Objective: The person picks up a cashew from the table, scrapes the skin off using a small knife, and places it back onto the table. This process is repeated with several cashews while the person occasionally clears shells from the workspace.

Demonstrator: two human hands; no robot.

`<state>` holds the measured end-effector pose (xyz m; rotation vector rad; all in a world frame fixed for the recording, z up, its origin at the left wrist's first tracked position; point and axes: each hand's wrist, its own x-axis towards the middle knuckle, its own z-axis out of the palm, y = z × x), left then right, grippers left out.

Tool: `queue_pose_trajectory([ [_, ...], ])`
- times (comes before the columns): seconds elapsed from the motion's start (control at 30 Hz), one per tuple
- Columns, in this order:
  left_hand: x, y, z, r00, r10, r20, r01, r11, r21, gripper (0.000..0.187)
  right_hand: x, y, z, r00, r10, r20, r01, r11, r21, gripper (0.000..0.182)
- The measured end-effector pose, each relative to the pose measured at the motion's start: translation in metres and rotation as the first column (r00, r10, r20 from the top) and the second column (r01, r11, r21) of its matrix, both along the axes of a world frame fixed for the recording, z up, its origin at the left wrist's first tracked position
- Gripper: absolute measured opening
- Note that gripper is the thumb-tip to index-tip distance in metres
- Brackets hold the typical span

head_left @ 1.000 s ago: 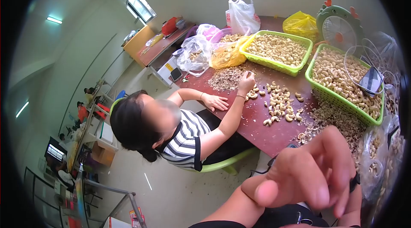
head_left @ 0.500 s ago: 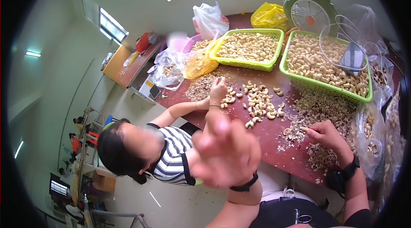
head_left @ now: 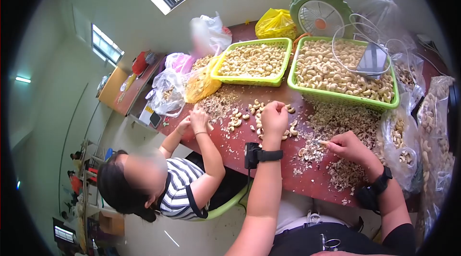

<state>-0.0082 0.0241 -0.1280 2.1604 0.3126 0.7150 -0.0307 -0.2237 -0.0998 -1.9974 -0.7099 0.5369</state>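
My left hand [head_left: 275, 117] is over the loose cashews [head_left: 258, 112] on the red table, its fingers curled downward. The back of the hand hides whatever is at its fingertips. To the right, my right hand [head_left: 354, 147] pinches a small tool [head_left: 323, 143] with a tan handle and a greyish tip. It is held over a heap of pale and brown skin scraps [head_left: 312, 152]. More brown skins [head_left: 343, 121] lie behind that hand, below a green basket [head_left: 345, 96] full of cashews.
Another green basket [head_left: 247, 81] of cashews stands further left. A green fan [head_left: 319, 13] and a phone [head_left: 372, 59] with a white cable are at the back. Bagged cashews [head_left: 398, 136] line the right. A co-worker [head_left: 180, 186] sits at left, hands together.
My left hand has dropped from close to the camera down to the loose cashews. My right hand stays near the scraps. The view has shifted, and the co-worker's hands moved nearer their body.
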Motion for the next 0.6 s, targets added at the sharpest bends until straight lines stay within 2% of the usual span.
queue_pose_trajectory([
  [0.07,0.010,-0.004,-0.012,0.999,-0.002,-0.052,0.015,0.973,0.232,0.011,0.005,-0.001,-0.009,0.998,0.002,0.062,-0.003,1.000,0.003,0.026],
  [0.1,0.013,-0.009,-0.011,0.989,0.019,-0.147,0.025,0.956,0.291,0.013,0.006,-0.002,-0.007,0.999,-0.006,0.037,0.006,1.000,-0.001,0.026],
  [0.13,0.015,-0.014,-0.011,0.990,0.013,-0.140,0.029,0.956,0.291,0.013,0.006,-0.002,-0.005,1.000,-0.015,0.011,0.015,1.000,-0.007,0.026],
  [0.2,0.016,-0.023,-0.013,0.966,0.146,-0.214,0.012,0.799,0.601,0.013,0.001,-0.001,-0.005,0.999,-0.024,0.040,0.024,1.000,-0.006,0.027],
  [0.27,0.020,-0.027,-0.013,0.949,0.160,-0.273,0.042,0.791,0.610,0.013,0.004,-0.003,-0.008,0.999,-0.046,0.021,0.046,0.999,-0.011,0.027],
  [0.37,0.016,-0.030,-0.011,0.955,0.135,-0.265,0.057,0.791,0.609,0.012,0.006,-0.004,-0.008,0.997,-0.080,0.012,0.080,0.997,-0.004,0.027],
  [0.43,0.010,-0.035,-0.007,0.978,0.047,-0.201,0.044,0.905,0.423,0.011,0.004,-0.002,-0.002,0.993,-0.116,0.003,0.116,0.993,0.010,0.028],
  [0.47,0.010,-0.034,-0.007,0.979,0.055,-0.199,0.036,0.904,0.426,0.011,0.006,-0.001,-0.005,0.994,-0.108,0.005,0.108,0.994,0.013,0.028],
  [0.53,0.010,-0.032,-0.006,0.993,-0.102,-0.054,0.109,0.982,0.157,0.017,0.010,-0.002,-0.012,0.988,-0.150,0.038,0.149,0.989,0.017,0.028],
  [0.57,0.013,-0.031,-0.009,0.996,-0.085,-0.001,0.084,0.995,0.055,0.013,0.009,-0.002,-0.010,0.986,-0.167,-0.001,0.167,0.985,0.042,0.027],
  [0.6,0.013,-0.033,-0.006,0.997,-0.078,0.002,0.078,0.996,0.051,0.013,0.010,-0.002,-0.009,0.987,-0.161,0.002,0.160,0.986,0.039,0.027],
])
